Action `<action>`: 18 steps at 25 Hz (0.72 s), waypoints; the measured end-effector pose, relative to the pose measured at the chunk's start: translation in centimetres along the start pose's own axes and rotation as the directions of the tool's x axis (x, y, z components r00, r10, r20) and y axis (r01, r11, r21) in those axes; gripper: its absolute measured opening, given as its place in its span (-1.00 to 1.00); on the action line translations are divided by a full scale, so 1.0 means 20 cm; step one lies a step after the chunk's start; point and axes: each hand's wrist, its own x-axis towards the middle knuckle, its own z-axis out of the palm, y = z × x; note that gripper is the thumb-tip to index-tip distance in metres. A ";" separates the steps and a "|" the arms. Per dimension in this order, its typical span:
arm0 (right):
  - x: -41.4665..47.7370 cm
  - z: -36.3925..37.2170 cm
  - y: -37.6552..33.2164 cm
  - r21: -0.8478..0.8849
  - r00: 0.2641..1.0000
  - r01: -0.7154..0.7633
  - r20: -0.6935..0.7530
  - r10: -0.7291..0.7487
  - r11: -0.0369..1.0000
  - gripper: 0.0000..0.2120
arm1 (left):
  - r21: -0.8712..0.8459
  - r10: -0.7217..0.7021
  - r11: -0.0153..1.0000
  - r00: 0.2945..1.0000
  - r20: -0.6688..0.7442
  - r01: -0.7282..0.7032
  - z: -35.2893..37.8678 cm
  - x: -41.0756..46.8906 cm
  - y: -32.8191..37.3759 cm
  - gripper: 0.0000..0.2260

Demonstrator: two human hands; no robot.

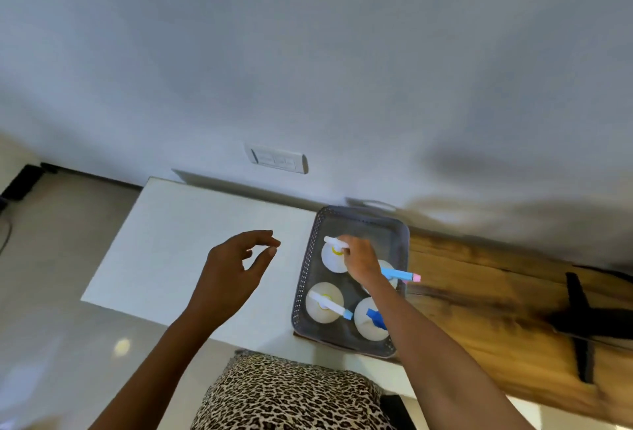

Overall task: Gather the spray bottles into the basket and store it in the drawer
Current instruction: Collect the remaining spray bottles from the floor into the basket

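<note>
A grey perforated basket (399, 234) stands on the white cabinet top (191, 224) by the wall. Several white spray bottles stand upright inside it. My right hand (359, 258) grips the white trigger head of the far-left bottle (330, 256). Behind that hand a bottle with a light blue head and pink nozzle (400, 274) is partly hidden. At the front stand a bottle with a white and blue head (323, 303) and one with a dark blue head (371, 321). My left hand (239, 265) hovers above the cabinet top left of the basket, fingers loosely curled, holding nothing.
A wooden table top (496, 292) with a black cross-shaped inlay (579, 320) adjoins the cabinet on the right. A wall socket plate (277, 159) sits above the cabinet. Tiled floor (51, 275) lies to the left. Leopard-print clothing (291, 395) fills the bottom centre.
</note>
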 end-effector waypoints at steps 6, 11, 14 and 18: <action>0.05 0.01 0.01 0.077 1.000 0.018 0.004 -0.018 0.997 -0.65 | 0.002 -0.033 0.999 0.999 -0.015 0.033 0.03 0.05 0.00 -0.86; 0.03 0.03 0.05 0.127 0.999 0.029 0.026 -0.033 0.991 -0.67 | -0.015 -0.048 0.999 0.999 -0.007 0.048 0.06 0.06 0.00 -0.84; 0.03 0.04 0.05 0.144 0.997 0.028 0.064 -0.037 0.989 -0.68 | -0.019 -0.056 0.998 0.998 -0.012 0.056 0.05 0.07 -0.01 -0.85; 0.00 0.05 0.05 0.126 0.995 0.037 0.085 -0.048 0.991 -0.69 | -0.024 -0.057 0.998 0.998 -0.016 0.056 0.06 0.07 -0.01 -0.85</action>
